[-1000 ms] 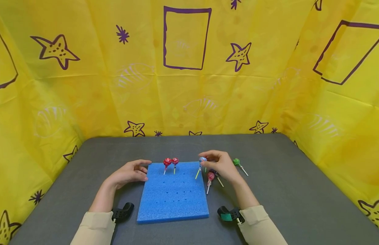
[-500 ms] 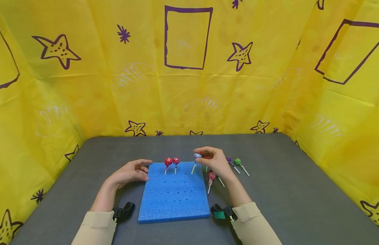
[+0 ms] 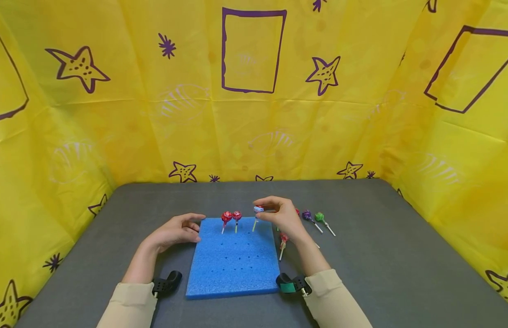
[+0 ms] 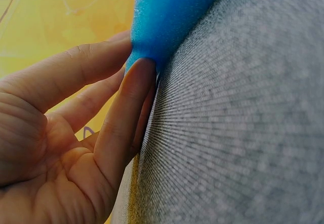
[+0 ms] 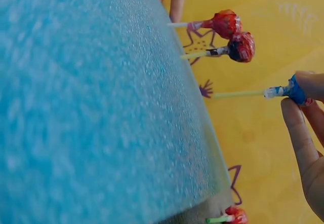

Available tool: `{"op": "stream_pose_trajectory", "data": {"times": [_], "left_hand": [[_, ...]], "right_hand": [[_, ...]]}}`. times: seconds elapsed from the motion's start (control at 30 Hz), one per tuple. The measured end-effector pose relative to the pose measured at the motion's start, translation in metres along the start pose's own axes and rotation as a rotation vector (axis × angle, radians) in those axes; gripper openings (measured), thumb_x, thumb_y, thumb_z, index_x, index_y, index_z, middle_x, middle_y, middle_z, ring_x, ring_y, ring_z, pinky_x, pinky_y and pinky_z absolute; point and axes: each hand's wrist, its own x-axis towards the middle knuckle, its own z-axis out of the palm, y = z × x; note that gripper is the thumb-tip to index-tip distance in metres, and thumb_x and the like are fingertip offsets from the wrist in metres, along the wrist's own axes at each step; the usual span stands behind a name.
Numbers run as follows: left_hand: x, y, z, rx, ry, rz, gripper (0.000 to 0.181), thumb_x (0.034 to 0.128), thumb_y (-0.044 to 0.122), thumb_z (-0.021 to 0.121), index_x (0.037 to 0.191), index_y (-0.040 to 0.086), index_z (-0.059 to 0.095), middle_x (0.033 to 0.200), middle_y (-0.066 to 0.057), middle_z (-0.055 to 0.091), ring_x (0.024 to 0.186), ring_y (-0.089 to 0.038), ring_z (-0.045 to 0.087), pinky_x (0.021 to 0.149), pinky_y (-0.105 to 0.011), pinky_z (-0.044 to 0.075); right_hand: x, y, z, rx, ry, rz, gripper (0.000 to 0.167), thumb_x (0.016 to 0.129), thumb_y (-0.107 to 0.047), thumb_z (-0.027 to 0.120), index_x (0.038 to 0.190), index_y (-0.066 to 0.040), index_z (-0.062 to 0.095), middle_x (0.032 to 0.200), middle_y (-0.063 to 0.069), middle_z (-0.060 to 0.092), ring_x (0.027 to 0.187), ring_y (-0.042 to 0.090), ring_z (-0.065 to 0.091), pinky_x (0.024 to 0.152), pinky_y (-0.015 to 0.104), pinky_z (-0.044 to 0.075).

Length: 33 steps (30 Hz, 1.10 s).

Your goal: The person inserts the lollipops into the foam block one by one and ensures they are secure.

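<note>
A blue foam board [image 3: 233,280] lies flat on the table. My left hand [image 3: 175,232] rests at its far-left corner; in the left wrist view that hand [image 4: 76,125] touches the foam's edge [image 4: 169,16] with nearly straight fingers. Above the far-right part, my right hand [image 3: 283,217] pinches the head of a blue-wrapped lollipop [image 3: 259,209]. In the right wrist view, thumb and finger of the hand [image 5: 310,133] hold its wrapper [image 5: 293,89], and its yellow stick points at the foam with a gap before it. Two red lollipops [image 3: 226,217] [image 5: 241,47] stand upright in the board.
Right of the board lie a green lollipop [image 3: 320,217], a purple one [image 3: 306,214] and a pink-red one [image 3: 284,237]. Others there are partly hidden by my right hand and arm. Small holes dot the foam. A yellow patterned cloth [image 3: 245,118] hangs behind the grey table [image 3: 381,255].
My right hand has moved left over the board with the blue lollipop, whose stick has become more upright. More of the purple lollipop shows. My left hand stays at the board's edge.
</note>
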Motion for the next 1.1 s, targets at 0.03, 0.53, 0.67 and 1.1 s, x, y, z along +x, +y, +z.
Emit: {"op": "stream_pose_trajectory", "data": {"times": [0.03, 0.53, 0.67, 1.1], "left_hand": [[0.0, 0.0, 0.0, 0.002, -0.002, 0.003, 0.07, 0.0847, 0.014, 0.075, 0.146, 0.003, 0.042, 0.113, -0.017, 0.056, 0.094, -0.021, 0.055, 0.079, -0.028, 0.052], [0.0, -0.001, 0.0, -0.003, 0.0, -0.008, 0.07, 0.0845, 0.013, 0.075, 0.146, 0.004, 0.043, 0.112, -0.015, 0.056, 0.094, -0.022, 0.056, 0.079, -0.028, 0.052], [0.0, 0.0, 0.0, -0.002, 0.001, -0.011, 0.07, 0.0841, 0.013, 0.075, 0.146, 0.004, 0.043, 0.113, -0.016, 0.056, 0.094, -0.021, 0.056, 0.08, -0.028, 0.052], [-0.001, 0.001, 0.001, 0.004, -0.004, -0.003, 0.071, 0.0849, 0.012, 0.075, 0.147, 0.003, 0.041, 0.114, -0.016, 0.057, 0.094, -0.021, 0.056, 0.08, -0.029, 0.052]], "right_hand": [[0.0, 0.0, 0.001, 0.002, 0.0, -0.003, 0.03, 0.085, -0.005, 0.074, 0.115, -0.005, 0.072, 0.116, 0.016, 0.072, 0.103, 0.028, 0.07, 0.085, 0.034, 0.058], [0.002, 0.002, 0.011, 0.028, -0.024, 0.011, 0.029, 0.084, -0.004, 0.074, 0.113, -0.007, 0.073, 0.118, 0.016, 0.072, 0.106, 0.026, 0.069, 0.084, 0.031, 0.057], [0.001, 0.002, 0.011, 0.011, -0.031, 0.017, 0.029, 0.085, -0.004, 0.073, 0.114, -0.005, 0.072, 0.118, 0.015, 0.072, 0.105, 0.026, 0.069, 0.084, 0.033, 0.057], [0.001, 0.003, 0.012, -0.029, -0.061, -0.012, 0.028, 0.085, -0.005, 0.074, 0.112, -0.004, 0.073, 0.115, 0.013, 0.073, 0.107, 0.027, 0.068, 0.082, 0.029, 0.057]]}}
